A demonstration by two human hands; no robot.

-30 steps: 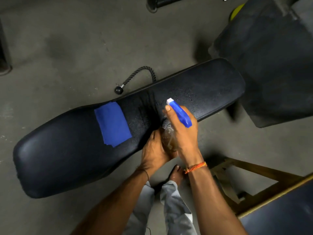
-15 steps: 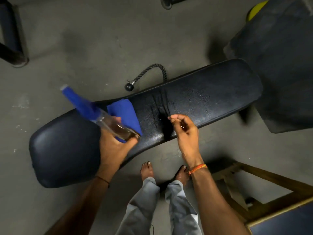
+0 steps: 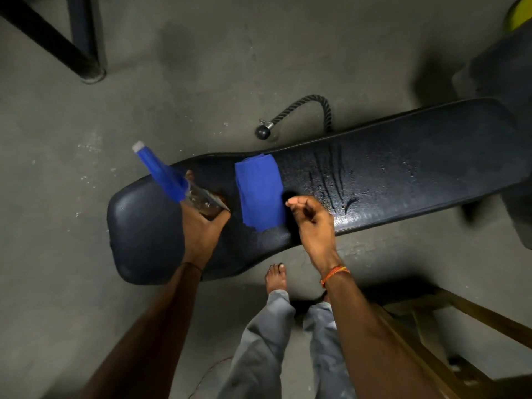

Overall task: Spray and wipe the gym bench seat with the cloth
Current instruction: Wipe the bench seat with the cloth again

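Observation:
The black padded gym bench seat (image 3: 403, 174) runs from lower left to upper right, with wet droplets and streaks on its middle. A folded blue cloth (image 3: 259, 194) lies flat on it. My left hand (image 3: 201, 228) grips the clear body of a spray bottle (image 3: 184, 188) with a blue head, held over the bench's left end, nozzle pointing up and left. My right hand (image 3: 312, 223) hovers just right of the cloth with fingers loosely curled, holding nothing.
A black rope handle with a ball end (image 3: 290, 116) lies on the concrete floor behind the bench. A dark metal frame leg (image 3: 86, 53) stands at top left. A wooden frame (image 3: 460, 326) is at bottom right, another dark pad (image 3: 501, 67) at top right. My bare feet stand under the bench's near edge.
The bottle passed from my right hand to my left, which carried it to the bench's left end. My right hand let go and moved beside the cloth.

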